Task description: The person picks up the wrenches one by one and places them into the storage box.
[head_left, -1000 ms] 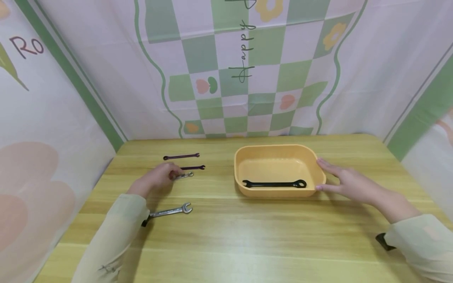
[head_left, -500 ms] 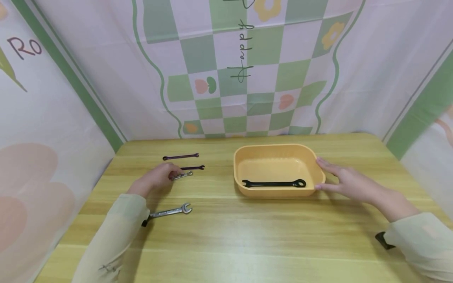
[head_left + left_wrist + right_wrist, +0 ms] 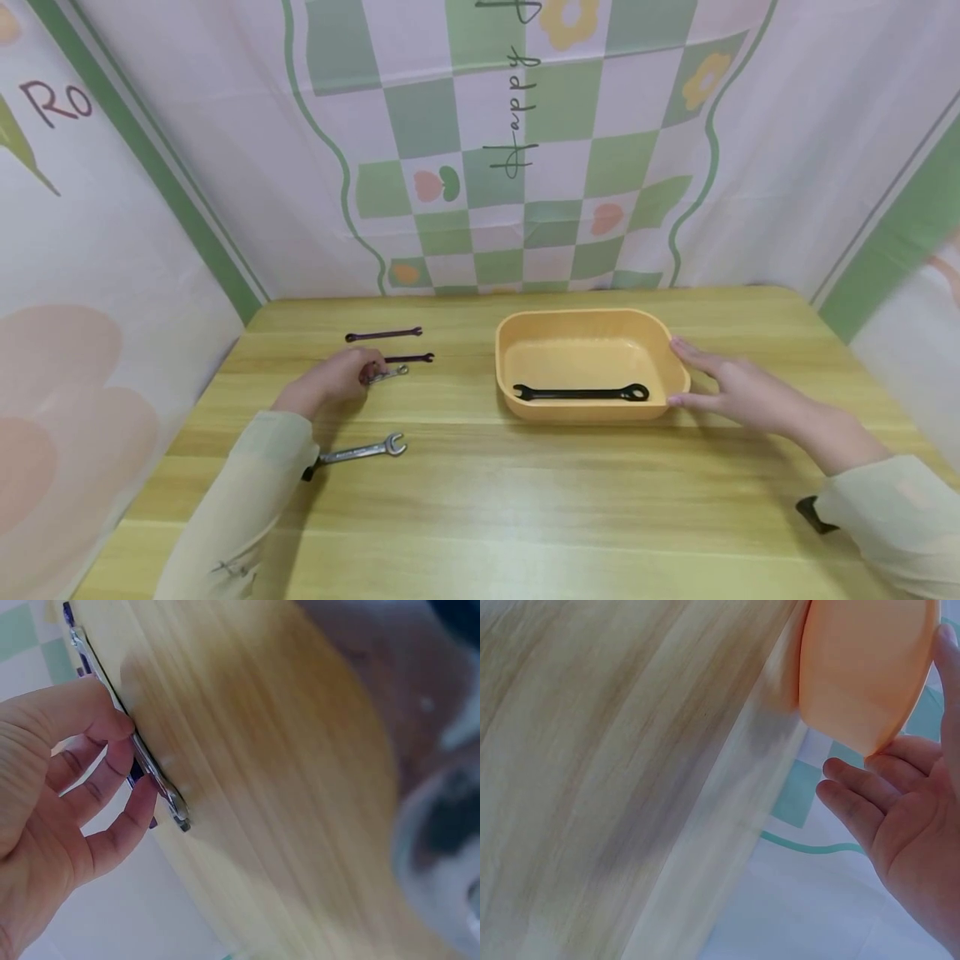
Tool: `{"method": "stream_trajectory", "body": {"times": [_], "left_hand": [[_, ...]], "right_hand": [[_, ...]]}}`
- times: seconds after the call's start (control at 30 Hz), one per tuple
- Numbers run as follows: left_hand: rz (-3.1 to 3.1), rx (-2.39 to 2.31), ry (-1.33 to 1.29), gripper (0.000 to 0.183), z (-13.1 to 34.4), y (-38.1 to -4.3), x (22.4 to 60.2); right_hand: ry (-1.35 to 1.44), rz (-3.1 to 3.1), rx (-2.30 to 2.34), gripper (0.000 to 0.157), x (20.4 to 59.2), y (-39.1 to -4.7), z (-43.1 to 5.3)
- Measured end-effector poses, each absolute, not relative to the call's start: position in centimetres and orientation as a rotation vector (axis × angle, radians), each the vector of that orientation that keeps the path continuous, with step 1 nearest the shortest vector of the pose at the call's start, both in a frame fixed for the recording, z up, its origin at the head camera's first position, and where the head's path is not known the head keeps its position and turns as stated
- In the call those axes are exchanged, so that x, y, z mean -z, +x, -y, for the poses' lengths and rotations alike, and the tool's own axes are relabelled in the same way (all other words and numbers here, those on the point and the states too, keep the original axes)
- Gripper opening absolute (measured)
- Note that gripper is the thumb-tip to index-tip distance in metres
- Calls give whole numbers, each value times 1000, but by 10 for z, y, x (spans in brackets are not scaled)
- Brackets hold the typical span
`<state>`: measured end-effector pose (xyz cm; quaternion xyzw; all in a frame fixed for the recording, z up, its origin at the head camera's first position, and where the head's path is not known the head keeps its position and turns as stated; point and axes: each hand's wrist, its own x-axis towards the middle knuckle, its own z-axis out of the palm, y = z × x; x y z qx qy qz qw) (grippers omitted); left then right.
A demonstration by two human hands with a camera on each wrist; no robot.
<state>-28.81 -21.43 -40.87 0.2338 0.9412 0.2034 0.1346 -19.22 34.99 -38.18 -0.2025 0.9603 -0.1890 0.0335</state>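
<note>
My left hand (image 3: 333, 383) pinches a small silver wrench (image 3: 395, 372) between thumb and fingertips, low over the wooden table. In the left wrist view the silver wrench (image 3: 161, 780) runs past the fingers, with a dark purple wrench close behind it. That purple wrench (image 3: 418, 358) is partly covered by the hand in the head view. At the right end of a yellow plastic bin (image 3: 585, 411), my right hand (image 3: 750, 396) rests its thumb and fairly straight fingers against the rim and side. A black wrench (image 3: 581, 393) lies inside the bin along its front wall.
Another purple wrench (image 3: 384, 335) lies farther back on the table (image 3: 525, 508). A larger silver wrench (image 3: 363, 452) lies nearer, its left end hidden by the left sleeve (image 3: 258, 475). A patterned cloth (image 3: 420, 100) hangs behind the table and at both sides.
</note>
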Motion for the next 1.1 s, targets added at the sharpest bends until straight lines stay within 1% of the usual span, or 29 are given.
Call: {"method": "stream_trajectory", "body": {"times": [0.53, 1.1], "left_hand": [[-2719, -574, 652, 51, 214, -288, 411], [-2779, -521, 598, 40, 211, -287, 407]], "right_hand": [[-620, -2946, 596, 92, 385, -190, -350], [-617, -2964, 586, 92, 383, -192, -350]]}}
